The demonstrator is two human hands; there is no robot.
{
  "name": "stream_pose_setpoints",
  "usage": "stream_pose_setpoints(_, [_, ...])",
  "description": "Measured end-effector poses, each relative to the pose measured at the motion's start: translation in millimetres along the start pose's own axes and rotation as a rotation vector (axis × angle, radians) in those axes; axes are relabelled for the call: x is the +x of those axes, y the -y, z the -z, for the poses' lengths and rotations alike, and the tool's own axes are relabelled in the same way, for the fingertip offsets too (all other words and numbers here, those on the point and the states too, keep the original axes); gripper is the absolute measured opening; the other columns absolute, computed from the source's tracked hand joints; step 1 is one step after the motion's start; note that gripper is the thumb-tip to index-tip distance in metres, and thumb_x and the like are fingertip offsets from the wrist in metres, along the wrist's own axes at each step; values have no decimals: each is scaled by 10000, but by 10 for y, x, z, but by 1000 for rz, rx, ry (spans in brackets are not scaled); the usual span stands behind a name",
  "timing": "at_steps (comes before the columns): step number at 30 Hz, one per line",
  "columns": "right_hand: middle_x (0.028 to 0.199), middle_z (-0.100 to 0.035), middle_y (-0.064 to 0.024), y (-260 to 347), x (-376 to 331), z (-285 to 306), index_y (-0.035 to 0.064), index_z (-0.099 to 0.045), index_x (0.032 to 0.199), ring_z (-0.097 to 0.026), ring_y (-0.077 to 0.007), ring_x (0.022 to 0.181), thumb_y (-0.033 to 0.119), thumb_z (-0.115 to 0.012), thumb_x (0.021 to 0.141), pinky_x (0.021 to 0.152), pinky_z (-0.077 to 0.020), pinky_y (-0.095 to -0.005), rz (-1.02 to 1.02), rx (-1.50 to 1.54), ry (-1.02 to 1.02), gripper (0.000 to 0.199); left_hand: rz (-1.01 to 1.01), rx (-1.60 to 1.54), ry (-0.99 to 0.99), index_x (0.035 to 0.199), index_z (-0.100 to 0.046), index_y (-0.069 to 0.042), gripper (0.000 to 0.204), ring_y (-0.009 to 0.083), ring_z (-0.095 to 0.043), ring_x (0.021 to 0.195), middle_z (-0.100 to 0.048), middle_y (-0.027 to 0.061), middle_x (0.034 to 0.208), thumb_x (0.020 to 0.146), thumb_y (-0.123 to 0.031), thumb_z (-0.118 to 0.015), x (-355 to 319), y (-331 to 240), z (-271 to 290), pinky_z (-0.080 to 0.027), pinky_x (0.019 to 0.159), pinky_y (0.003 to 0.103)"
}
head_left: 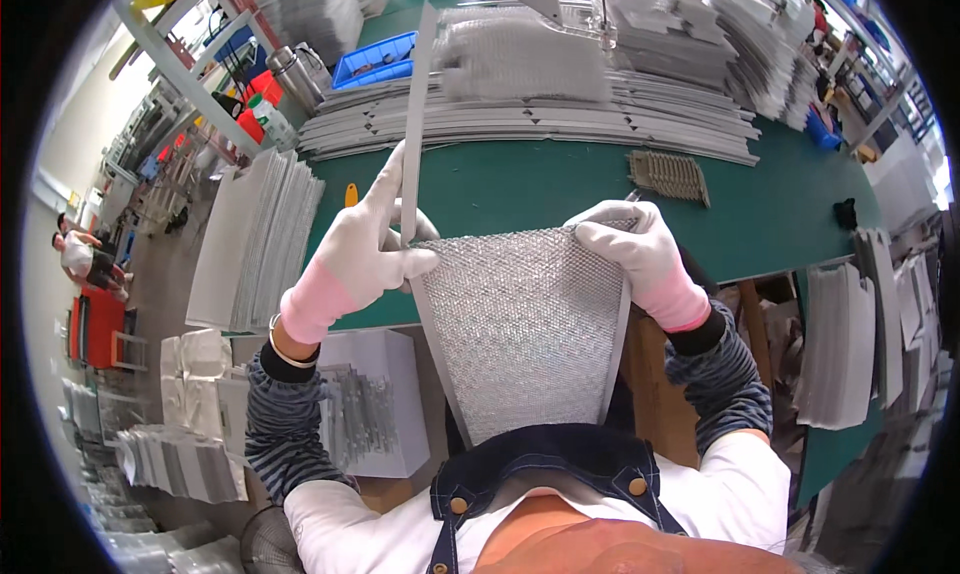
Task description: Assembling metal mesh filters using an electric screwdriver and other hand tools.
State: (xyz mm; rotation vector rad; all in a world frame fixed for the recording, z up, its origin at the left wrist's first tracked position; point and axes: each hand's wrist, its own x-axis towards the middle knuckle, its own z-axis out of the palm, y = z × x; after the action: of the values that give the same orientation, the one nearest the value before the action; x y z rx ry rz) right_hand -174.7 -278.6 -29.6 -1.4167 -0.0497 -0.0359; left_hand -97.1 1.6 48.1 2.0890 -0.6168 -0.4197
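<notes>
A silvery metal mesh filter panel (522, 319) hangs tilted between my two gloved hands, its lower end close to my apron. Thin metal edging runs down its sides. My left hand (352, 244) is closed at the panel's far left corner. It also grips a long pale metal strip (416, 114), which stands up and away from that corner with the forefinger along it. At the far right corner my right hand (640, 252) pinches the panel's edge. A small dark tip shows just above that hand; what it belongs to is hidden.
Long metal strips (510, 122) lie stacked across the green table (490, 184). Behind them are mesh panels (525, 59) and a blue tray (375, 61). A ribbed beige piece (668, 177) lies to the right. Stacked panels stand at left (250, 244) and right (838, 344).
</notes>
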Motion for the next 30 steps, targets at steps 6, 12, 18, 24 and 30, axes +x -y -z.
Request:
stream_pose_setpoints(6, [829, -698, -19, 76, -64, -82, -8, -744, 936, -599, -60, 749, 101, -693, 865, 703, -491, -217, -1, 8, 55, 140, -253, 236, 464, 1526, -290, -71, 857, 70, -511, 616, -563, 25, 750, 750, 57, -633, 310, -69, 118, -486, 615, 250])
stream_pose_setpoints(12, [898, -672, -22, 212, -94, -238, -33, -703, 999, -569, -60, 805, 35, -628, 885, 735, -477, -230, 92, -98, 71, 153, -564, 159, 511, 1336, -539, 10, 601, 232, -656, 1022, -662, 198, 1156, 763, -21, -720, 657, -226, -401, -502, 897, 315])
stream_pose_setpoints(18, [963, -540, -7, -485, -128, -294, -6, -303, 1441, -492, -45, 864, -40, -582, 871, 750, -435, -209, 299, 191, -125, 636, -250, 198, 362, 997, -666, 42, 201, 114, -543, 639, -628, 84, 727, 854, -98, -656, 505, -85, -449, -457, 630, 281])
stream_pose_setpoints(24, [775, -586, -62, -591, -114, -405, -75, -498, 1337, -578, -104, 688, -68, -678, 791, 644, -485, -230, 576, -597, -421, 575, -126, 268, 302, 959, -660, 56, 189, 105, -508, 619, -597, 79, 691, 863, -106, -660, 448, -103, -435, -445, 609, 283])
stream_pose_setpoints(30, [773, -622, -94, -257, -291, -179, -78, -548, 1277, -629, -200, 632, -25, -742, 722, 600, -514, -257, 513, -778, -321, 589, -187, 131, 364, 979, -682, 44, 193, 95, -531, 643, -615, 49, 717, 854, -102, -699, 604, -125, -500, -450, 614, 268])
